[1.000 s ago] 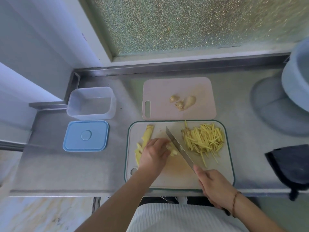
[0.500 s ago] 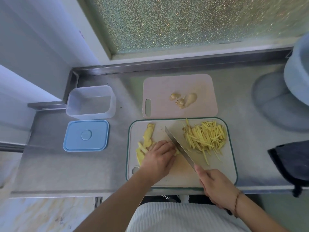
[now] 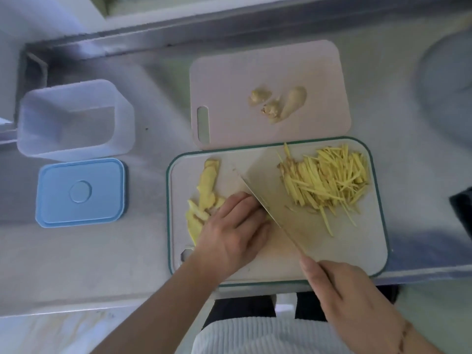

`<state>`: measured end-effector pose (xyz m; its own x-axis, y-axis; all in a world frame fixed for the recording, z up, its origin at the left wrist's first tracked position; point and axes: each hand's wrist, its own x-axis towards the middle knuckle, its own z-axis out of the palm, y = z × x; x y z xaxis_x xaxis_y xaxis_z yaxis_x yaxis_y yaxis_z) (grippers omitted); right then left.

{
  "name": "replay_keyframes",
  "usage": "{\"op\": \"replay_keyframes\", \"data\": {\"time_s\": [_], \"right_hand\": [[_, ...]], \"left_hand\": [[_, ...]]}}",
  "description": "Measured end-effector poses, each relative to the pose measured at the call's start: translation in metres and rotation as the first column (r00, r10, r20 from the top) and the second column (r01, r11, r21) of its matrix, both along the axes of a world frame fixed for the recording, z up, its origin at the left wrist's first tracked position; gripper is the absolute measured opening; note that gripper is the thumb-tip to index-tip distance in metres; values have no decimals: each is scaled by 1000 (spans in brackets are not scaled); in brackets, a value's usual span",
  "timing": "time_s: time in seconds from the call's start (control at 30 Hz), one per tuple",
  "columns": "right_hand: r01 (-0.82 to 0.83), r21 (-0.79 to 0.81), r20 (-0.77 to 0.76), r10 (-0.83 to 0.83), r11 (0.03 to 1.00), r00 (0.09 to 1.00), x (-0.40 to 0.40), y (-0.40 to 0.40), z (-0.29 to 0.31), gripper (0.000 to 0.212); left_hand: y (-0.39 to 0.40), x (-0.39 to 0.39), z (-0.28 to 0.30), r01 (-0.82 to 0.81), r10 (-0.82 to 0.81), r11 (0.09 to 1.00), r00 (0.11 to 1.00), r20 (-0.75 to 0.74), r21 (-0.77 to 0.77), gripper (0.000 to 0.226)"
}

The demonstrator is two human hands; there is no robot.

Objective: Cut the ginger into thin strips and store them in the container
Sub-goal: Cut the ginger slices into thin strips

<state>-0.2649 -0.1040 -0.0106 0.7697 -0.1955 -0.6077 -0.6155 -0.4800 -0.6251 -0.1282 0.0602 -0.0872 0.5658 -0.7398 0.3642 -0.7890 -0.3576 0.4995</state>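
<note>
Yellow ginger strips (image 3: 329,182) lie heaped just beyond the right hand (image 3: 350,297), whose grip is closed round the knife (image 3: 273,200). The left hand (image 3: 235,231) pins uncut ginger slices (image 3: 207,195) beside the blade. Left of it, well apart, the container (image 3: 74,118) holds nothing; cutting looks over half done.

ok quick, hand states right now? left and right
Left hand: fingers curled down on the ginger slices, holding them on the board.
Right hand: gripping the knife.
</note>
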Motion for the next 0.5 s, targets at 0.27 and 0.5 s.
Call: {"op": "replay_keyframes", "data": {"time_s": [0.27, 0.5], "right_hand": [[51, -79, 37, -48, 996, 998, -1, 5, 1, 71], [12, -293, 202, 49, 956, 978, -11, 14, 1, 65]], "left_hand": [[-4, -4, -4, -76, 77, 996, 997, 9, -39, 5], [-7, -2, -2, -98, 97, 995, 995, -13, -28, 8]]}}
